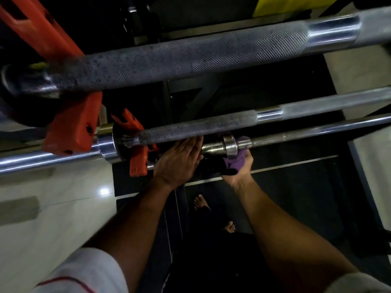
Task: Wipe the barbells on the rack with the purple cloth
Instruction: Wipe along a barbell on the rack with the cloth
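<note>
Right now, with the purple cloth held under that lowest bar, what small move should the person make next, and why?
Probably slide the purple cloth rightward along the lowest bar. The right hand holds the cloth bunched under the bar by its collar, while the left hand lies on the bar's end beside it, so the long shaft to the right seems the natural next stretch.

Short white sleeves (84,271) — the left one red-striped — bare forearms, bare feet (202,203).

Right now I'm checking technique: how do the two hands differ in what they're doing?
The right hand grips the purple cloth against the lowest barbell; the left hand holds no cloth. The left hand's fingers lie straight, the right's curl. Both reach the same low bar.
</note>
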The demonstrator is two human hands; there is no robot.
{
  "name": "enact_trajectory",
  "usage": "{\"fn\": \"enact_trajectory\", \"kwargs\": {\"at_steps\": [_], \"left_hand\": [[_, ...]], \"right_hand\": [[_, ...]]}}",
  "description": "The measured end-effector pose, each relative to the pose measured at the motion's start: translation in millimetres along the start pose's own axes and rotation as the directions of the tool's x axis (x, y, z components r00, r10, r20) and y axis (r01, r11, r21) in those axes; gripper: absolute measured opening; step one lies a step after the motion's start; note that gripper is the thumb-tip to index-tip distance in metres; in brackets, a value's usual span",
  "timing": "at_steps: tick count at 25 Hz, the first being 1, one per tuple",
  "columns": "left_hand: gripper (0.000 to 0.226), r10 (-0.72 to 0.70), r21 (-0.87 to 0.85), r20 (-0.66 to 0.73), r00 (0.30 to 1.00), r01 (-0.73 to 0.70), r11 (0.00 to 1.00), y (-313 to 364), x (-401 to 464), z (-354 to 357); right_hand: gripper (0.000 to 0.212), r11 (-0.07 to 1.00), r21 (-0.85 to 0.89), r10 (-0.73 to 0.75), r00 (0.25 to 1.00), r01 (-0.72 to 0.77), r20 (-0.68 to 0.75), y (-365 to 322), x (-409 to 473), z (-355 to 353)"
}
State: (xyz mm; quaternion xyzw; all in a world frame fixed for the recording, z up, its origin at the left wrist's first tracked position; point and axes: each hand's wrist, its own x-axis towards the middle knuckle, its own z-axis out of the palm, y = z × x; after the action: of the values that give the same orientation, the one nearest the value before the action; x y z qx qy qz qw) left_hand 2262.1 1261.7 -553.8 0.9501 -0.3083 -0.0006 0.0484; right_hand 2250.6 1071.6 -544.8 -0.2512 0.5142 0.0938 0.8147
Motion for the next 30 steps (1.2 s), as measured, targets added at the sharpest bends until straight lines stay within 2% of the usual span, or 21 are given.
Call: {"fn": "enact_trajectory", "kwargs": {"at_steps": [1, 4, 7, 12, 14, 15, 17, 19, 20, 22, 24, 25, 30], "left_hand": [[0.059, -0.003, -0.003, -0.010, 1.000, 0.003, 1.000, -1, 1, 1], [0.057, -0.012, -0.027, -0.010, 1.000, 0.012, 1.000, 0, 3, -3], [0.056, -0.018, -0.051, 0.016, 1.000, 0.019, 0.999, -1, 3, -5], [0.060, -0.104, -0.143, 0.166, 0.981, 0.128, 0.981, 5, 4, -24], [0.061, -0.124, -0.183, 0.155, 0.980, 0.152, 0.971, 8, 3, -28], [0.061, -0.186, -0.238, 0.151, 0.971, 0.218, 0.947, 12, -1, -27], [0.055, -0.354, -0.418, 0.133, 0.926, 0.376, 0.827, 40, -12, -45], [0.048, -0.449, -0.602, 0.098, 0.888, 0.412, 0.684, 78, -26, -60], [0.046, -0.453, -0.640, 0.090, 0.887, 0.400, 0.656, 98, -34, -66], [0.042, -0.420, -0.648, 0.088, 0.903, 0.373, 0.664, 136, -47, -70], [0.039, -0.411, -0.658, 0.095, 0.907, 0.367, 0.657, 162, -52, -69], [0.039, -0.395, -0.663, 0.104, 0.913, 0.360, 0.656, 179, -50, -70], [0.039, -0.298, -0.651, 0.149, 0.943, 0.320, 0.688, 276, -40, -77]], "right_hand": [[0.052, 0.998, -0.054, 0.010, 1.000, -0.010, 0.007, -5, -5, 3], [0.061, 0.981, -0.191, 0.040, 0.999, -0.038, 0.002, -19, -31, 2], [0.043, 0.942, -0.335, 0.026, 1.000, -0.025, -0.001, -19, -63, -20], [0.056, 0.911, -0.400, -0.015, 0.979, 0.097, 0.204, -62, -124, -14], [0.058, 0.852, -0.501, -0.009, 0.960, 0.155, 0.281, -85, -149, -13], [0.058, 0.817, -0.547, -0.006, 0.951, 0.184, 0.310, -91, -157, -18], [0.049, 0.740, -0.603, -0.064, 0.925, 0.296, 0.375, -103, -176, -43], [0.045, 0.680, -0.607, -0.188, 0.898, 0.411, 0.398, -109, -188, -74], [0.048, 0.657, -0.607, -0.245, 0.888, 0.447, 0.389, -113, -194, -92], [0.057, 0.530, -0.683, -0.340, 0.864, 0.502, 0.371, -122, -202, -134], [0.064, 0.331, -0.801, -0.375, 0.849, 0.498, 0.373, -130, -204, -173], [0.066, 0.271, -0.830, -0.386, 0.845, 0.488, 0.371, -137, -208, -195], [0.086, 0.263, -0.790, -0.489, 0.782, 0.554, 0.386, -172, -234, -300]]}}
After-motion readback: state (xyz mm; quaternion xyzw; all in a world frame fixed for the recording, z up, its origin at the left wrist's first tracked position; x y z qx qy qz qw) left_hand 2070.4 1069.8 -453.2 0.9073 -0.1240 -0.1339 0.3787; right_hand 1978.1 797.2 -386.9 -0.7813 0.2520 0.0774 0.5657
